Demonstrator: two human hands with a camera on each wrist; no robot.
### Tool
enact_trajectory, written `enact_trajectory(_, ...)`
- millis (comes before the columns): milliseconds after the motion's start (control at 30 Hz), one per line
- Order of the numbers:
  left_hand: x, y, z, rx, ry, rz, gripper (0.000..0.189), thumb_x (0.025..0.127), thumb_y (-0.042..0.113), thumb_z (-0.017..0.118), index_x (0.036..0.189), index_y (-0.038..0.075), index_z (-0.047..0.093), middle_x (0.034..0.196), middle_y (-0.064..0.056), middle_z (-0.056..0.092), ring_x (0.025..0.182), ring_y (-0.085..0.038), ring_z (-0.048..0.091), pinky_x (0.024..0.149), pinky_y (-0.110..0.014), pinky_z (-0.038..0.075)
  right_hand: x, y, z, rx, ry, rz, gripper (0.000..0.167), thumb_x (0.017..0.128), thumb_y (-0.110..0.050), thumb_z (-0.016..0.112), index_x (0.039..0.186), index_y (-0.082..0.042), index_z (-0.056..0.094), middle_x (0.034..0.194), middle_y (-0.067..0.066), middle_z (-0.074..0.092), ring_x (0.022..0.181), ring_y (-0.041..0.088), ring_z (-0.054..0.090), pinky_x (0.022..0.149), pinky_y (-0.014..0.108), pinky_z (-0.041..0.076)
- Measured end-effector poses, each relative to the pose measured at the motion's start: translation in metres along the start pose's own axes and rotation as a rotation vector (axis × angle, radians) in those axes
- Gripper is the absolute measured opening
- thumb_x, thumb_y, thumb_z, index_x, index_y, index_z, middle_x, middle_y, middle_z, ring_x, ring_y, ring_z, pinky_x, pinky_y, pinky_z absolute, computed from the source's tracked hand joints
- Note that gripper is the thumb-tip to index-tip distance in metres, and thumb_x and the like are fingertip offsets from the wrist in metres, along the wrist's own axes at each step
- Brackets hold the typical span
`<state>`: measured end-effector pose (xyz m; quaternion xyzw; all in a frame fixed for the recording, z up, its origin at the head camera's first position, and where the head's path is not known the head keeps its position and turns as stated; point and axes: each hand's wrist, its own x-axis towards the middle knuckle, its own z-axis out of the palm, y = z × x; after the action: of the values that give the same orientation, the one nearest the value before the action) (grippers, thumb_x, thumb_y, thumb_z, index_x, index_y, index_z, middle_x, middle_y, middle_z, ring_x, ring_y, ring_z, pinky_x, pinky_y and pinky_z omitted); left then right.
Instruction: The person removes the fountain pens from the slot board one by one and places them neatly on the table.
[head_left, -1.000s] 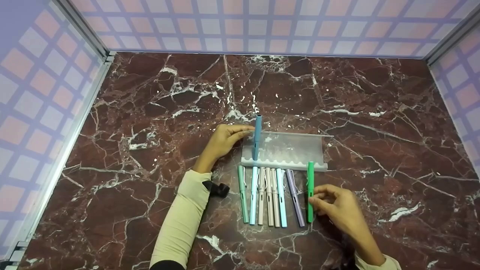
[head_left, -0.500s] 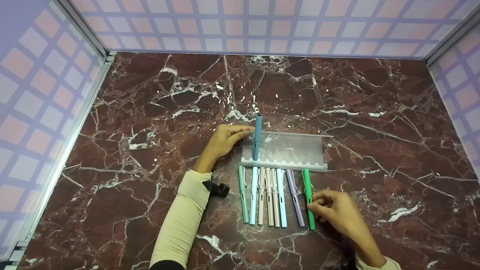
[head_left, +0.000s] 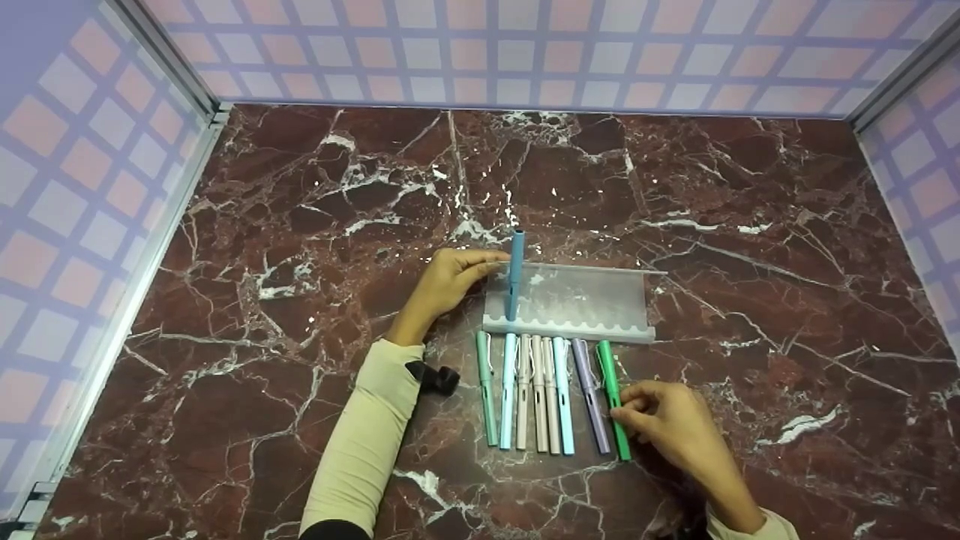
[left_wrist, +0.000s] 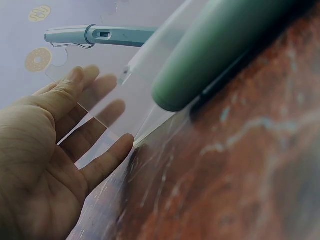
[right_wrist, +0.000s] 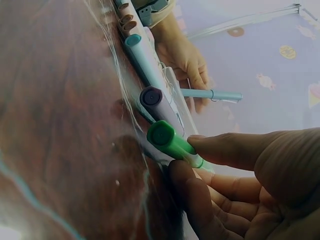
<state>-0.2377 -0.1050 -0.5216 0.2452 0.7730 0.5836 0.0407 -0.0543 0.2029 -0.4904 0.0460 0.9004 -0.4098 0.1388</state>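
My right hand (head_left: pixel 679 424) pinches a bright green pen (head_left: pixel 607 364) between thumb and fingers, low on its barrel, at the right end of a row of pens. Close beside it lies a purple pen (head_left: pixel 589 394). At the upper left corner of a clear plastic pen rack (head_left: pixel 585 296) is my left hand (head_left: pixel 448 279); in the left wrist view its thumb (left_wrist: pixel 67 90) lies in front of the clear panel and fingers show through from behind. A blue pen (head_left: pixel 516 262) stands in the rack's left part, cap up.
Left of the purple pen lie a light blue pen (head_left: pixel 562 397), several beige pens (head_left: pixel 538 397), another light blue pen (head_left: pixel 508 397) and a dark green pen (head_left: pixel 485 390). The rack's notched front edge (head_left: pixel 570 326) runs just beyond their caps. Checkered walls (head_left: pixel 525 52) bound the marbled table (head_left: pixel 337 225).
My right hand has drawn the green pen toward me and leftward, from near the rack's right end to beside the purple pen, now slanted like it. The left hand stays in place.
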Motion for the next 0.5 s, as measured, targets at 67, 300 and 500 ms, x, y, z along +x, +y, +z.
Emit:
enact_trajectory(67, -0.0001, 0.0001, 0.0000, 0.009, 0.000, 0.007, 0.020, 0.098, 0.007, 0.062, 0.113, 0.001, 0.073, 0.114, -0.013, 0.073, 0.087, -0.031, 0.071, 0.084, -0.035, 0.061, 0.0001, -0.0010, 0.0003, -0.022, 0.005, 0.000, 0.017, 0.079, -0.011, 0.084, 0.090, -0.005, 0.073, 0.077, 0.001, 0.072, 0.055, 0.013, 0.064, 0.049, 0.022, 0.056)
enact_trajectory(300, 0.0004, -0.0011, -0.0001, 0.011, -0.003, 0.022, 0.020, 0.098, 0.006, 0.062, 0.113, 0.000, 0.073, 0.114, -0.014, 0.073, 0.095, -0.031, 0.072, 0.088, -0.030, 0.060, 0.0024, -0.0061, 0.0040, -0.062, 0.026, -0.009, 0.015, 0.078, -0.012, 0.085, 0.087, -0.007, 0.074, 0.074, 0.001, 0.073, 0.055, 0.011, 0.062, 0.049, 0.022, 0.055)
enact_trajectory(500, 0.0001, -0.0001, -0.0007, 0.024, -0.007, 0.030, 0.021, 0.099, 0.009, 0.062, 0.114, 0.001, 0.074, 0.113, -0.013, 0.074, 0.084, -0.032, 0.070, 0.080, -0.037, 0.061, 0.0043, -0.0088, 0.0069, -0.130, 0.066, -0.060, 0.014, 0.076, -0.014, 0.087, 0.082, -0.011, 0.074, 0.072, -0.003, 0.072, 0.058, 0.008, 0.062, 0.056, 0.023, 0.056)
